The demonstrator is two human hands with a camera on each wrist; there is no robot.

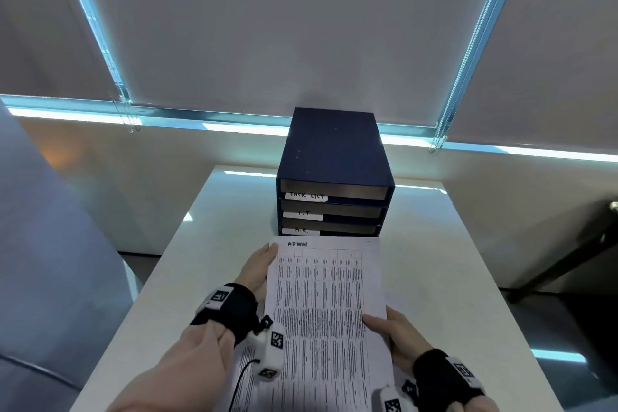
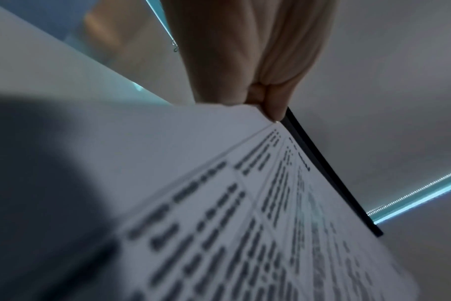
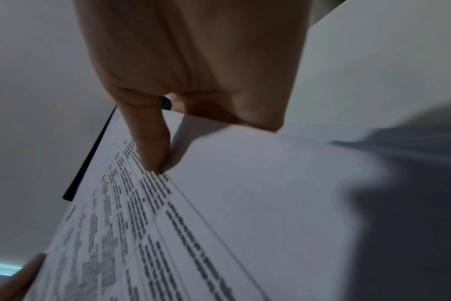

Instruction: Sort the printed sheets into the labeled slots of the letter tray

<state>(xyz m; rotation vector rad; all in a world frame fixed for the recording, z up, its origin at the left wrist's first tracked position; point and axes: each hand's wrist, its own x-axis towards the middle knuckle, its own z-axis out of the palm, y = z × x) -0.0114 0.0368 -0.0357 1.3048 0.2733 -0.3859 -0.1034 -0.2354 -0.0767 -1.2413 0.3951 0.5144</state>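
A dark blue letter tray (image 1: 331,157) stands at the far middle of the white table (image 1: 451,261), with slots labeled TASK LIST (image 1: 307,196), I.T (image 1: 303,213) and H.R. (image 1: 301,230). Just in front of it I hold a printed sheet (image 1: 326,304) headed ADMIN, a dense table of text. My left hand (image 1: 257,269) holds its left edge near the top corner. My right hand (image 1: 389,328) pinches the right edge, thumb on top. More printed sheets (image 1: 245,375) lie under it. The wrist views show the fingers (image 2: 273,110) and thumb (image 3: 149,138) on the sheet (image 2: 258,224) (image 3: 219,213).
A grey-blue upholstered seat (image 1: 50,244) stands at the left of the table. A dark chair or frame (image 1: 588,244) sits at the right. Roller blinds (image 1: 267,27) cover the windows behind the tray. Bare tabletop lies on both sides of the tray.
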